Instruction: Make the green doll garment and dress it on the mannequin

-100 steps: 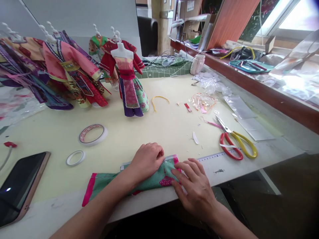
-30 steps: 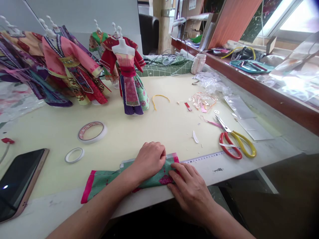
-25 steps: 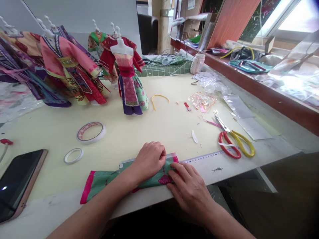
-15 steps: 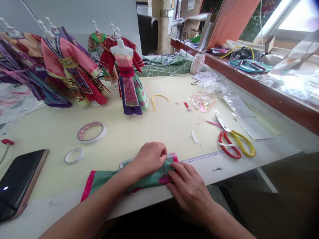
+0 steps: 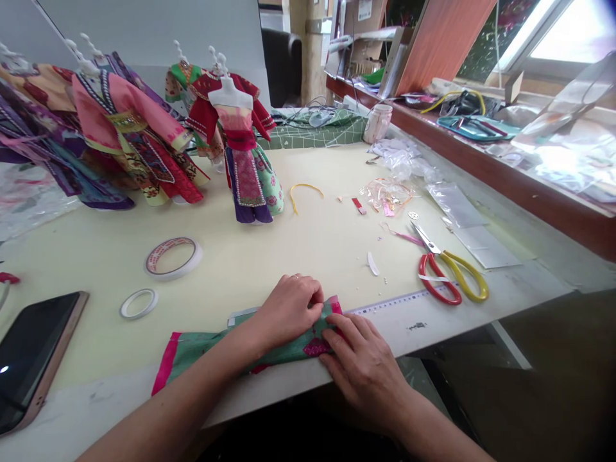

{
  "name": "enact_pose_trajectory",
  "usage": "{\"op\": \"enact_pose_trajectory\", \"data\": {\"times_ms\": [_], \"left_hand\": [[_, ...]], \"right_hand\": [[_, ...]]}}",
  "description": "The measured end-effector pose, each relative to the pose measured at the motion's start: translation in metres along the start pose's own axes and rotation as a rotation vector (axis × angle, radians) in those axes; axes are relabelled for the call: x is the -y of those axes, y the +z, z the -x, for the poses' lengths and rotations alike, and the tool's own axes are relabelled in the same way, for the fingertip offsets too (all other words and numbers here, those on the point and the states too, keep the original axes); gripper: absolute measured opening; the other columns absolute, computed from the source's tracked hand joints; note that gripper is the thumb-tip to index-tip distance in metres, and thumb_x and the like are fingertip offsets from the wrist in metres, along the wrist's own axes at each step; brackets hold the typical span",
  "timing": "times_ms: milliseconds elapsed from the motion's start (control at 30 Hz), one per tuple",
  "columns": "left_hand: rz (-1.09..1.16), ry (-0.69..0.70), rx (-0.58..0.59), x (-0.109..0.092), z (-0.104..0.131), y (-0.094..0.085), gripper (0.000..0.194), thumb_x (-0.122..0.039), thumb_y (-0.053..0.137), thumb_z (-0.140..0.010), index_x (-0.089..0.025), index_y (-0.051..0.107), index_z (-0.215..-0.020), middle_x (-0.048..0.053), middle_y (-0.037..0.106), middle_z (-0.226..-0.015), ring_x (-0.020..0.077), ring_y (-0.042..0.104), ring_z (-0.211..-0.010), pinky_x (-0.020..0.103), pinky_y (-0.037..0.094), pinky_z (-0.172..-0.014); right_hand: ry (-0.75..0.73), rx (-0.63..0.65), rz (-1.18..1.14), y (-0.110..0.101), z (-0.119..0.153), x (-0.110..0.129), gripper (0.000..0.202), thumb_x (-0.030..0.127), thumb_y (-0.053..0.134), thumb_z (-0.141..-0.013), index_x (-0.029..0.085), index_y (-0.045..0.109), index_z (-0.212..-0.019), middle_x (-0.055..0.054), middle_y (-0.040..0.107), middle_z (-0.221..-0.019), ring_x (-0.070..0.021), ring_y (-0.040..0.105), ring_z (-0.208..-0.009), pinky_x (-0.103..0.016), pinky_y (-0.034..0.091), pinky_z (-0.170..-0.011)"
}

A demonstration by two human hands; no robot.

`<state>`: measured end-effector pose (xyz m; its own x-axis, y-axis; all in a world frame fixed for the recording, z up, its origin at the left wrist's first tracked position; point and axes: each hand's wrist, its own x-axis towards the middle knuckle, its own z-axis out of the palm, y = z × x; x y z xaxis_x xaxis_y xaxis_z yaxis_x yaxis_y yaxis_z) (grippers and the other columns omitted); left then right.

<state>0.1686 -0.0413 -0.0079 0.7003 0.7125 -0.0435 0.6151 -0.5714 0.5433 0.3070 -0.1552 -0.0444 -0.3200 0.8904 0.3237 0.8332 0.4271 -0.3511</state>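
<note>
A green cloth strip with bright pink ends (image 5: pixel 185 353) lies along the table's front edge, with a dark pink motif near its right end. My left hand (image 5: pixel 291 308) rests over the strip's right half, its fingers curled into a closed pinch. What sits between those fingertips is hidden. A pale strip (image 5: pixel 238 317) shows along the cloth's far edge. My right hand (image 5: pixel 366 356) lies on the cloth's right end with fingers apart, the fingertips on the cloth and the thumb at its near edge. A ruler (image 5: pixel 385 304) extends rightward from under the cloth.
Red-and-yellow-handled scissors (image 5: pixel 440 276) lie to the right. Leftward are a large tape roll (image 5: pixel 195 260), a smaller roll (image 5: pixel 139 314) and a phone (image 5: pixel 38 359). A dressed doll form (image 5: pixel 248 160) stands behind, beside several others. Plastic bags (image 5: pixel 404 160) lie at the back right.
The whole view has shifted slightly, so the things on the table appear a little further left. Both hands keep nearly the same pose on the cloth.
</note>
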Motion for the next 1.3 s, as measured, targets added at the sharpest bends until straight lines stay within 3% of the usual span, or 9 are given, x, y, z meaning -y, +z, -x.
{"op": "enact_pose_trajectory", "data": {"times_ms": [333,467,700,967,1133,1300], "left_hand": [[-0.058,0.135,-0.049,0.005,0.004,0.006,0.015,-0.012,0.05,-0.081,-0.018,0.062,-0.085,0.001,0.067,-0.084,0.0176,0.055,-0.081,0.034,0.034,-0.077],[-0.088,0.18,-0.073,0.006,0.005,0.008,0.013,-0.014,0.05,-0.083,-0.018,0.062,-0.079,0.001,0.066,-0.08,0.0174,0.054,-0.079,0.035,0.034,-0.077],[-0.102,0.225,-0.097,0.006,0.008,0.011,0.012,-0.014,0.05,-0.083,-0.017,0.06,-0.077,0.002,0.064,-0.078,0.017,0.053,-0.078,0.035,0.034,-0.077],[-0.12,0.236,-0.086,0.007,0.01,0.012,0.013,-0.014,0.048,-0.086,-0.017,0.059,-0.08,0.002,0.063,-0.08,0.0178,0.053,-0.081,0.036,0.035,-0.08],[-0.152,0.245,-0.102,0.009,0.011,0.014,0.018,-0.015,0.047,-0.086,-0.017,0.059,-0.099,0.004,0.064,-0.088,0.0196,0.053,-0.087,0.038,0.034,-0.083],[-0.17,0.255,-0.097,0.009,0.011,0.015,0.015,-0.017,0.047,-0.087,-0.017,0.062,-0.089,0.004,0.063,-0.084,0.0192,0.052,-0.084,0.038,0.035,-0.082]], "right_hand": [[0.0,-0.016,0.006,0.0,0.0,0.0,0.017,0.022,0.05,-0.086,0.013,0.06,-0.097,-0.011,0.058,-0.103,-0.0246,0.049,-0.092,-0.042,0.045,-0.077],[-0.015,-0.037,-0.008,-0.001,0.0,-0.001,0.017,0.022,0.051,-0.085,0.013,0.06,-0.096,-0.011,0.059,-0.103,-0.0237,0.051,-0.092,-0.041,0.046,-0.078],[0.018,-0.192,-0.015,-0.003,0.004,-0.007,0.019,0.019,0.055,-0.083,0.011,0.06,-0.099,-0.013,0.062,-0.102,-0.0243,0.052,-0.094,-0.041,0.046,-0.081],[0.044,-0.185,-0.006,-0.002,0.004,-0.012,0.017,0.018,0.054,-0.083,0.013,0.062,-0.097,-0.011,0.064,-0.1,-0.0225,0.054,-0.091,-0.04,0.045,-0.08],[0.055,-0.175,-0.016,0.0,0.004,-0.012,0.017,0.017,0.055,-0.082,0.013,0.061,-0.098,-0.011,0.063,-0.101,-0.0231,0.052,-0.092,-0.04,0.045,-0.08],[0.057,-0.18,-0.018,0.001,0.004,-0.012,0.017,0.017,0.054,-0.083,0.013,0.061,-0.098,-0.011,0.063,-0.102,-0.0226,0.052,-0.092,-0.04,0.045,-0.08]]}}
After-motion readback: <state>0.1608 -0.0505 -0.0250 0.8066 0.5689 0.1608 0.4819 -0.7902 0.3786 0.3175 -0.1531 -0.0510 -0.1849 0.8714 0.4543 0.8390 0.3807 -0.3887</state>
